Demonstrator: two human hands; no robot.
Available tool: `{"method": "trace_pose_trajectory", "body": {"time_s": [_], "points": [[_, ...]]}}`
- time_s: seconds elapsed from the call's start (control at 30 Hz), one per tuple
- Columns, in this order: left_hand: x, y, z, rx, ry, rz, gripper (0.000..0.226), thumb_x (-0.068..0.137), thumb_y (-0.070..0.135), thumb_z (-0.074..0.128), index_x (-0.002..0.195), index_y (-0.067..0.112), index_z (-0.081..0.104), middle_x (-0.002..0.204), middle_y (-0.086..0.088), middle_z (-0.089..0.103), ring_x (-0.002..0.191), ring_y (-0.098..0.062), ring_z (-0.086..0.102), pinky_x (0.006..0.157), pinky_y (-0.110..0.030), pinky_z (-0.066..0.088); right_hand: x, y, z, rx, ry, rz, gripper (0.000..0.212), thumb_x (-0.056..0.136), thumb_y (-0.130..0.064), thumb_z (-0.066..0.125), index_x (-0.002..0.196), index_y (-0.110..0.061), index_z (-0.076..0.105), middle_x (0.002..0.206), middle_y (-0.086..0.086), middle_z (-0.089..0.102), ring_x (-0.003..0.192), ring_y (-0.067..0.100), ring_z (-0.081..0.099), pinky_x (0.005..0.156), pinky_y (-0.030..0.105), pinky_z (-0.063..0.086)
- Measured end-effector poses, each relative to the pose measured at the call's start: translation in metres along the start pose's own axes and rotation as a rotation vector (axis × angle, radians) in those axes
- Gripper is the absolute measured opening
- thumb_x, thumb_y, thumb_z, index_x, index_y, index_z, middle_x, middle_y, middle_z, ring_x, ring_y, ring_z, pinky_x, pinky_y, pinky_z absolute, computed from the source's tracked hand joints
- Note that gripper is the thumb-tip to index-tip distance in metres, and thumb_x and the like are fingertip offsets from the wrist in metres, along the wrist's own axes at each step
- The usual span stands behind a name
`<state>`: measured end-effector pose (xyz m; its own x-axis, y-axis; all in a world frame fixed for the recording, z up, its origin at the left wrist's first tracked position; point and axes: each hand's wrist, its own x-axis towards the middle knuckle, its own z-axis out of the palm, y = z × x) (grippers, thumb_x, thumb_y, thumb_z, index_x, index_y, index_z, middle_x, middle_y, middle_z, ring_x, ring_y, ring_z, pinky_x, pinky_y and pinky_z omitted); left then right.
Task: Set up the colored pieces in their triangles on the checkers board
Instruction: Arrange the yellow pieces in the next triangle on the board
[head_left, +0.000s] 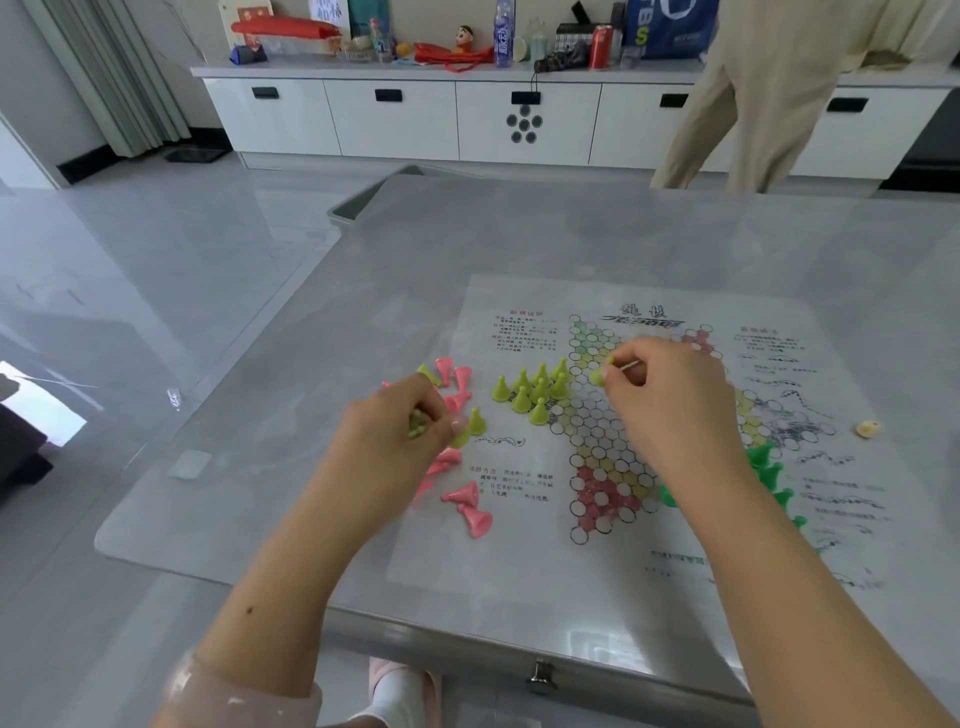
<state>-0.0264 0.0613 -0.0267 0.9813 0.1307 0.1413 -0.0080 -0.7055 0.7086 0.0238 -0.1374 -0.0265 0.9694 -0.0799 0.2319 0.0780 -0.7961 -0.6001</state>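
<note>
A paper checkers board (613, 447) with a star of circles lies on the grey table. Several yellow-green cone pieces (535, 389) stand upright in the star's left triangle. My right hand (660, 379) pinches one yellow-green piece (597, 375) just above the board, to the right of that group. My left hand (405, 421) grips a few yellow-green pieces (415, 423) left of the board. Pink pieces (462, 499) lie scattered around and below my left hand. Bright green pieces (769, 473) stand at the lower right, partly hidden by my right forearm.
A small pale object (867, 428) lies near the board's right edge. The table's near edge has a metal knob (540, 678). A person in beige clothing (753, 93) stands beyond the table by a white cabinet (395, 119) loaded with bottles and bags.
</note>
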Motion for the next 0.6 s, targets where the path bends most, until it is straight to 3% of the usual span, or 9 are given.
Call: {"method": "trace_pose_trajectory", "body": {"time_s": [0.17, 0.27, 0.37, 0.43, 0.5, 0.6], "points": [[-0.001, 0.004, 0.003, -0.054, -0.001, -0.038, 0.019, 0.089, 0.018, 0.055, 0.072, 0.010, 0.050, 0.062, -0.002, 0.051, 0.050, -0.002, 0.043, 0.047, -0.008, 0.033, -0.008, 0.000, 0.008, -0.053, -0.063, 0.023, 0.011, 0.088, -0.018, 0.055, 0.085, -0.015, 0.065, 0.078, 0.000, 0.066, 0.069, 0.016, 0.060, 0.059, 0.026, 0.047], [-0.002, 0.004, 0.004, -0.042, -0.012, -0.053, 0.025, 0.090, 0.020, 0.053, 0.068, 0.016, 0.045, 0.059, 0.003, 0.042, 0.050, -0.004, 0.040, 0.046, -0.009, 0.032, -0.010, -0.002, 0.018, -0.065, -0.088, 0.016, 0.012, 0.088, -0.021, 0.055, 0.085, -0.015, 0.065, 0.080, 0.000, 0.066, 0.071, 0.017, 0.060, 0.060, 0.025, 0.046], [-0.002, 0.004, 0.002, -0.049, -0.034, -0.076, 0.026, 0.092, 0.020, 0.051, 0.068, 0.019, 0.042, 0.062, 0.004, 0.046, 0.051, -0.006, 0.041, 0.045, -0.007, 0.033, -0.010, -0.002, 0.025, -0.090, -0.098, 0.009, 0.012, 0.088, -0.022, 0.054, 0.087, -0.016, 0.065, 0.084, 0.000, 0.065, 0.074, 0.017, 0.058, 0.059, 0.024, 0.041], [-0.002, 0.008, 0.000, -0.107, -0.059, -0.089, 0.024, 0.093, 0.017, 0.049, 0.070, 0.016, 0.042, 0.065, 0.008, 0.053, 0.050, 0.004, 0.051, 0.045, -0.003, 0.035, -0.010, -0.001, 0.028, -0.111, -0.103, 0.000, 0.013, 0.089, -0.023, 0.054, 0.087, -0.016, 0.064, 0.086, 0.000, 0.064, 0.077, 0.017, 0.056, 0.059, 0.024, 0.039], [-0.002, 0.011, -0.001, -0.142, -0.072, -0.096, 0.023, 0.093, 0.015, 0.047, 0.071, 0.015, 0.042, 0.065, 0.008, 0.056, 0.047, 0.018, 0.048, 0.045, -0.001, 0.034, -0.009, -0.002, 0.031, -0.125, -0.110, -0.011, 0.013, 0.089, -0.024, 0.054, 0.089, -0.017, 0.065, 0.089, 0.000, 0.063, 0.081, 0.017, 0.055, 0.060, 0.023, 0.038], [-0.002, 0.011, -0.002, -0.135, -0.060, -0.087, 0.023, 0.094, 0.013, 0.045, 0.071, 0.016, 0.041, 0.065, 0.007, 0.056, 0.047, 0.020, 0.046, 0.046, 0.000, 0.034, -0.009, -0.001, 0.032, -0.123, -0.110, -0.024, 0.013, 0.089, -0.024, 0.054, 0.093, -0.017, 0.065, 0.091, 0.000, 0.062, 0.083, 0.016, 0.055, 0.061, 0.023, 0.037]]}}
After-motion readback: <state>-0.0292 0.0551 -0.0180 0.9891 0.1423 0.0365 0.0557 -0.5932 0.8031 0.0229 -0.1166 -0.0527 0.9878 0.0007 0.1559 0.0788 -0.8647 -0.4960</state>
